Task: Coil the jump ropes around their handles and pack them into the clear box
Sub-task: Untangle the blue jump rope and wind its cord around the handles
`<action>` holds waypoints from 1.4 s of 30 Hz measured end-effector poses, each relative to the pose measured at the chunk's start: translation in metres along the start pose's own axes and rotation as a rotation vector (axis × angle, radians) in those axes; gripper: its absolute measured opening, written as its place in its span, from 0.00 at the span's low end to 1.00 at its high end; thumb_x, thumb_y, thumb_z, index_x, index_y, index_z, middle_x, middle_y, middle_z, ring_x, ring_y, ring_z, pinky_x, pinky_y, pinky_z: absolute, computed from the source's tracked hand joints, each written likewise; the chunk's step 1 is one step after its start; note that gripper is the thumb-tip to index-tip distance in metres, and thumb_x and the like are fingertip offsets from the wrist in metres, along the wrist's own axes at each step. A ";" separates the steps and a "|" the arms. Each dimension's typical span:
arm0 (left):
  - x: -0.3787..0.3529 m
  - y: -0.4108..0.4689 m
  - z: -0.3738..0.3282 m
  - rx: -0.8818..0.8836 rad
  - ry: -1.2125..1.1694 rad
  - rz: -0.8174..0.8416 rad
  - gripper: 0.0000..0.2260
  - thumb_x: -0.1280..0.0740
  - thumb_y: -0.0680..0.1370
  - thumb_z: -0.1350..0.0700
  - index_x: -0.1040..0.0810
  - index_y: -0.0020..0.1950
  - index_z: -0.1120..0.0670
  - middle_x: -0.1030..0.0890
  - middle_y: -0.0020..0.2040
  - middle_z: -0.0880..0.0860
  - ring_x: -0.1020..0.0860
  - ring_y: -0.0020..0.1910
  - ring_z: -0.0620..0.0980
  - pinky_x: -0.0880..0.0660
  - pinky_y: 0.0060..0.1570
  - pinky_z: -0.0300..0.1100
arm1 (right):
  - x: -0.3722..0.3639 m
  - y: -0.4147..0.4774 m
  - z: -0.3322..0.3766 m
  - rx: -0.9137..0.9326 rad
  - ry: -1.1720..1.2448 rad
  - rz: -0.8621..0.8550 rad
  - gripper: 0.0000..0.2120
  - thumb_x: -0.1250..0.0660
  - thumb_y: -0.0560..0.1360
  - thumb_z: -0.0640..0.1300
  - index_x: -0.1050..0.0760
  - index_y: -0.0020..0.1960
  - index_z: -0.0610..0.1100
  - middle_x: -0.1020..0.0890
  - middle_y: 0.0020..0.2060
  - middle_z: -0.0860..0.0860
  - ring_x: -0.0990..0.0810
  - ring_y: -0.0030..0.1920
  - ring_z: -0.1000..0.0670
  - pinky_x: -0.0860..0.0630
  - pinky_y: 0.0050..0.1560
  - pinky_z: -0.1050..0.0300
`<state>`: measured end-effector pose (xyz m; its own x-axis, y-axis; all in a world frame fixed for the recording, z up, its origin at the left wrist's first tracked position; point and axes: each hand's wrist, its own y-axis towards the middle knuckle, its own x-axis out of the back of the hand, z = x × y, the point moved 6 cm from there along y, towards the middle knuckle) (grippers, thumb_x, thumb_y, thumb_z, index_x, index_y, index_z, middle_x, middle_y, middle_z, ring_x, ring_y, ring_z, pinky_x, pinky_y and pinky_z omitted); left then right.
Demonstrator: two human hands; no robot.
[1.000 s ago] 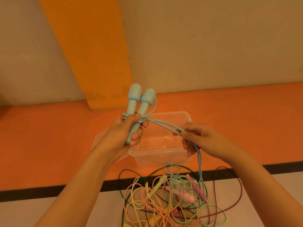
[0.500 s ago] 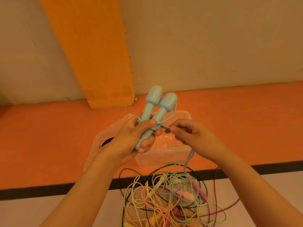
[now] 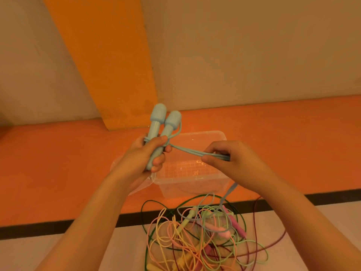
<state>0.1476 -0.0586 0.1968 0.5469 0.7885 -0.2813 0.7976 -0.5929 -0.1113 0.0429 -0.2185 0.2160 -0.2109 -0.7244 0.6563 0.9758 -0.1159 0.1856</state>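
1. An orange floor band (image 3: 58,173) is seen below a pale wall, with the clear box (image 3: 191,189) set on it.
2. A tangle of coloured jump ropes (image 3: 195,241) is heaped just in front of the box.
3. Two pale blue handles (image 3: 164,124) are gripped side by side, near upright, in the left hand (image 3: 142,159), above the box.
4. The blue rope (image 3: 191,151), looped round the handles, is pinched taut in the right hand (image 3: 234,161). Its slack is left trailing down to the tangle.

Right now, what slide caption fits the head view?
Left hand grips two blue handles; right hand pinches the blue rope over a clear box, tangled ropes nearby.
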 end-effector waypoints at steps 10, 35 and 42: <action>-0.016 0.000 0.032 0.070 0.478 0.265 0.12 0.32 0.77 0.58 0.33 0.53 0.57 0.24 0.34 0.57 0.32 0.21 0.51 0.34 0.22 0.39 | 0.007 -0.001 0.014 0.190 -0.089 -0.031 0.07 0.33 0.73 0.50 0.19 0.45 0.49 0.25 0.32 0.56 0.29 0.33 0.57 0.33 0.34 0.58; -0.062 -0.042 0.051 0.358 0.743 0.706 0.07 0.32 0.77 0.58 0.27 0.53 0.57 0.26 0.29 0.54 0.33 0.18 0.47 0.36 0.20 0.35 | 0.005 -0.006 -0.002 0.027 0.207 0.217 0.03 0.25 0.66 0.41 0.18 0.39 0.43 0.18 0.35 0.49 0.23 0.36 0.52 0.28 0.38 0.59; -0.059 -0.046 0.035 0.292 0.541 0.735 0.15 0.31 0.76 0.65 0.28 0.61 0.58 0.26 0.29 0.55 0.34 0.17 0.45 0.38 0.18 0.33 | 0.011 -0.008 -0.009 -0.103 0.577 0.197 0.05 0.32 0.67 0.43 0.19 0.39 0.42 0.17 0.36 0.53 0.21 0.38 0.58 0.27 0.39 0.69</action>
<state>0.0700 -0.0833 0.1850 0.9873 0.1279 0.0943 0.1525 -0.9293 -0.3364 0.0336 -0.2320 0.2154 0.0114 -0.9863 0.1646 0.9999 0.0133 0.0110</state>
